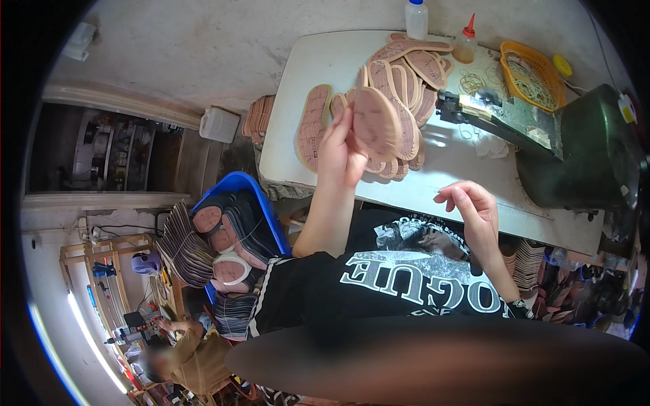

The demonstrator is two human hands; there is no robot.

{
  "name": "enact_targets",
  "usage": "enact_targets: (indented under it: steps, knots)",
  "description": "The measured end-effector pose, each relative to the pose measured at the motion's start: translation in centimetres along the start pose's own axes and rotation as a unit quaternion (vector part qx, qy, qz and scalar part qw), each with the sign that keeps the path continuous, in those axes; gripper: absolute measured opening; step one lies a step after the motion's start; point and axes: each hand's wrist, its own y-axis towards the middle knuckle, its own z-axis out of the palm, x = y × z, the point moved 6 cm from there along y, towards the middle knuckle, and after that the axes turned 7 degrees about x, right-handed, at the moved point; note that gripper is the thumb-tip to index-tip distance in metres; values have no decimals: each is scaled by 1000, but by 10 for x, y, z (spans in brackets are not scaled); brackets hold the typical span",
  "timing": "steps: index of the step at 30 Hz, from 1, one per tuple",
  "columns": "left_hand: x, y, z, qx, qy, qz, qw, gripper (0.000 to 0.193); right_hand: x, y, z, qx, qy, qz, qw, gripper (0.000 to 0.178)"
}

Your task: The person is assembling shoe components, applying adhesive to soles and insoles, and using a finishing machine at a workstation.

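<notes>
My left hand [342, 152] is closed around a pinkish-brown shoe insole [376, 122] with a pale edge, raised over the white table [288, 128]. Beneath and behind it lies a loose pile of similar insoles [426, 68], partly hidden by the held one. Another insole [313, 125] lies flat just left of that hand. My right hand [472, 206] hovers by the table's front edge, touching no insole. Its fingers are curled and the thumb is near them; I cannot make out anything held there.
A dark green machine [575, 149] with an arm stands at the right. Behind it sits a yellow basket [531, 74] of thin strips, near a red-tipped bottle [466, 44] and a white bottle [416, 19]. A blue bin [267, 210] of stacked insoles is at left; a person [189, 358] works beyond.
</notes>
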Motion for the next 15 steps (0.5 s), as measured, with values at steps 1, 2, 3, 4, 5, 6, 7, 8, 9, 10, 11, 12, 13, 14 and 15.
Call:
enact_targets:
  steps: [1,2,3,4,5,6,7,8,9,10,11,12,13,14,15]
  knots:
    - [-9,9,-1,0,241,42,970,44,1,0,1,-3,4,1,1000,24]
    - [-15,14,2,-2,468,81,880,48,1,0,3,0,5,1,1000,24]
    - [-20,12,-5,-82,562,70,820,59,0,-1,3,0,13,-2,1000,24]
    - [-23,13,-14,-79,561,67,821,59,-2,-2,-1,-7,19,-5,1000,24]
    - [-41,13,-16,-94,765,133,622,63,-4,-1,-5,-13,17,-5,1000,24]
    - [-53,13,-16,-99,903,191,371,68,-7,-2,-10,-23,19,-4,1000,24]
    - [-73,13,-28,-100,905,189,369,68,-9,-4,-11,-25,26,-2,999,24]
    - [-100,12,-42,-148,913,157,347,74,-9,-4,-11,-23,28,1,999,24]
    - [-124,5,-54,-201,917,128,321,81,-7,-3,-10,-25,35,-7,999,24]
    - [-133,5,-70,-203,916,125,321,81,-8,-1,-12,-35,40,-13,999,24]
    - [-140,9,-92,-245,910,27,332,85,-10,2,-15,-45,58,-12,997,24]
    - [-145,8,-113,-285,893,-71,340,90,-11,3,-14,-43,57,-11,997,24]
    - [-143,2,-106,-294,880,-53,369,97,-15,3,-13,-53,105,1,993,23]
    - [-145,0,-111,-294,880,-54,369,97,-19,4,-12,-63,152,13,986,23]
    - [-153,-1,-110,-267,874,38,404,92,-20,6,-11,-62,152,14,986,23]
